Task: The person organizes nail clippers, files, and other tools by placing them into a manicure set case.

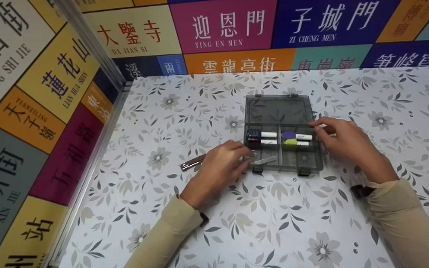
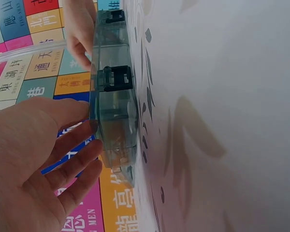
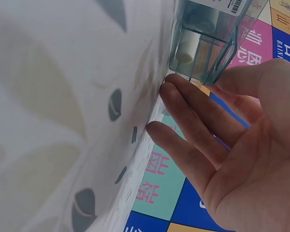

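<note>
A smoky clear divided box (image 1: 318, 163) lies on the table with its lid (image 1: 278, 108) laid back. Small bottles with white caps fill its far compartments: two dark ones (image 1: 254, 133), a purple one (image 1: 288, 135) and a yellow-green one (image 1: 290, 142). At the near-left corner my left hand (image 1: 222, 162) has thumb and index fingertips at the rim, the other fingers loose. A pale, slim piece (image 1: 264, 160) shows in the compartment by these fingertips; I cannot tell whether they touch it. My right hand (image 1: 348, 141) touches the box's right edge with its thumb, fingers extended.
Left of the box, partly behind my left hand, lies a slim shiny metal tool (image 1: 192, 162). A white flowered cover (image 1: 237, 230) spreads over the table. Panels with coloured signs (image 1: 223, 26) stand along the back and left.
</note>
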{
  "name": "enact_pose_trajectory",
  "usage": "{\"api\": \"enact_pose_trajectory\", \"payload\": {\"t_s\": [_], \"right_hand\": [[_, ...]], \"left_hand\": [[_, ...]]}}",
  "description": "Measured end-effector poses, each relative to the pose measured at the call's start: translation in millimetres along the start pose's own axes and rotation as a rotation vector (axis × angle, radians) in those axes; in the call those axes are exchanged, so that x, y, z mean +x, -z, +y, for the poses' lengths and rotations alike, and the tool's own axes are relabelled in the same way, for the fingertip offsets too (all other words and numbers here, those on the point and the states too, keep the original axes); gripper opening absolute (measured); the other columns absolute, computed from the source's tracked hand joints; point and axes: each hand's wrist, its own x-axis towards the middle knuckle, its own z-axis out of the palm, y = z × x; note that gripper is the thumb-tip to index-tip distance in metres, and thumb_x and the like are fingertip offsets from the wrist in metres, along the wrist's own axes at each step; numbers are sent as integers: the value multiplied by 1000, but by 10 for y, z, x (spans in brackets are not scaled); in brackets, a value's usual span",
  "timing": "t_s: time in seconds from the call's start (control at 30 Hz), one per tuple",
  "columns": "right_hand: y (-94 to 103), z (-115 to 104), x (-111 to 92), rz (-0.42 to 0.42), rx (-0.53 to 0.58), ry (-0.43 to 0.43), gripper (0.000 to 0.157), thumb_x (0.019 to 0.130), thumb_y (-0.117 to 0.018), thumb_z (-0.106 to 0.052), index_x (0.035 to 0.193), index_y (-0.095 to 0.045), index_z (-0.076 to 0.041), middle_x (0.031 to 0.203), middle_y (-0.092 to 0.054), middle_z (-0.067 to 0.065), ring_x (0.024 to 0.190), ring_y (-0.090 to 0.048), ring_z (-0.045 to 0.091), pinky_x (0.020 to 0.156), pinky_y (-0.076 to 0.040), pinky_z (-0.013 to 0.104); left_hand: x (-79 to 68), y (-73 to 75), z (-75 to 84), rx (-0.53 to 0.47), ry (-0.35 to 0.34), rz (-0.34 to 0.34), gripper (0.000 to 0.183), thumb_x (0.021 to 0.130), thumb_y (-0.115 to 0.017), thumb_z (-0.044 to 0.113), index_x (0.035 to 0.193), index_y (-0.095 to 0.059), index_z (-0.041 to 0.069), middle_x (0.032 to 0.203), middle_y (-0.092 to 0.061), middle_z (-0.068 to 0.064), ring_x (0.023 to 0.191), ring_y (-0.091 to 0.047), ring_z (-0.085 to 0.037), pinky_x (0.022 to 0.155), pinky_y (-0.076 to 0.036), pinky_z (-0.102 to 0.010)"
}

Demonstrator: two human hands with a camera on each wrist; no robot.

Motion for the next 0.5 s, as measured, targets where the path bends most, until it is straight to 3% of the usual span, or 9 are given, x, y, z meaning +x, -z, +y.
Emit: {"api": "enact_pose_trajectory", "payload": {"t_s": [0.5], "right_hand": [[6,3,7,-24,-4,-5,42,114,-48,-45,147,-67,-27,136,-75,21,130,-67,46,104,-46,73]], "left_hand": [[-187,73,-60,-8,13,14,12,104,-73,23,112,-81,24,120,-76,8,111,-73,-11,91,-63,-28]]}}
